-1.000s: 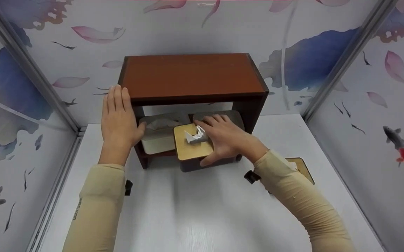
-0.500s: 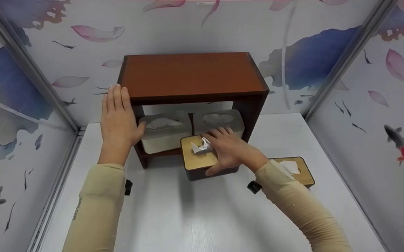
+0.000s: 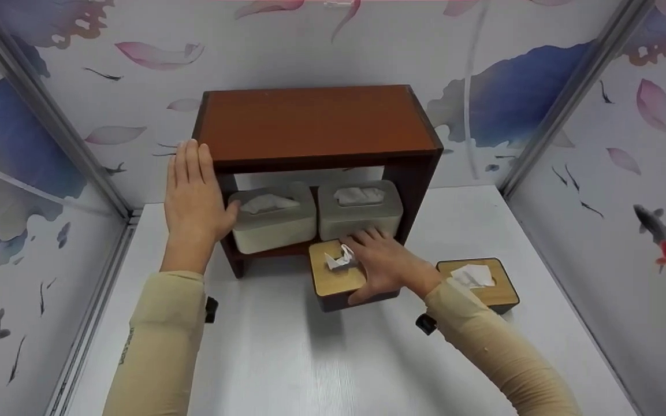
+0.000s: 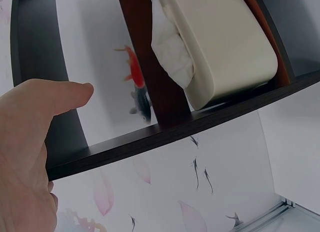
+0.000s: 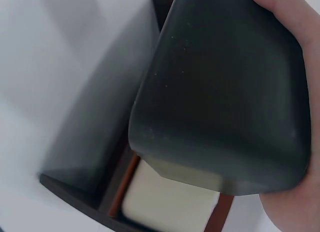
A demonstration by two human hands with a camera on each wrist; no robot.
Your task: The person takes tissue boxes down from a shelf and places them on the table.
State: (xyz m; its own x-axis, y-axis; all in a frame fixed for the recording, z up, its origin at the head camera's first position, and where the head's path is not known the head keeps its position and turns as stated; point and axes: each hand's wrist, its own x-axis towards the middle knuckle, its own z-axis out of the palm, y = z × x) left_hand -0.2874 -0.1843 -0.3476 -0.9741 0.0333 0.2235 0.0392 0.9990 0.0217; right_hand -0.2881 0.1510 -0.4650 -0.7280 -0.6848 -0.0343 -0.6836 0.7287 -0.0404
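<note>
My right hand grips a dark tissue box with a wood-look lid and a tuft of white tissue, just in front of the shelf. In the right wrist view that box's dark side fills the middle, the thumb and fingers around it. My left hand lies with straight fingers along the left side of a brown wooden shelf; its thumb sticks out at the shelf opening in the left wrist view. Two pale tissue boxes stand inside: a left one and a right one, tissue showing on each.
To the right on the white table stands another dark tissue box with a wood-look lid. Walls printed with petals and fish enclose the table at the back and both sides.
My right hand has drawn the dark tissue box out toward me and slightly right, uncovering the right pale box. My left hand has stayed at the shelf's side.
</note>
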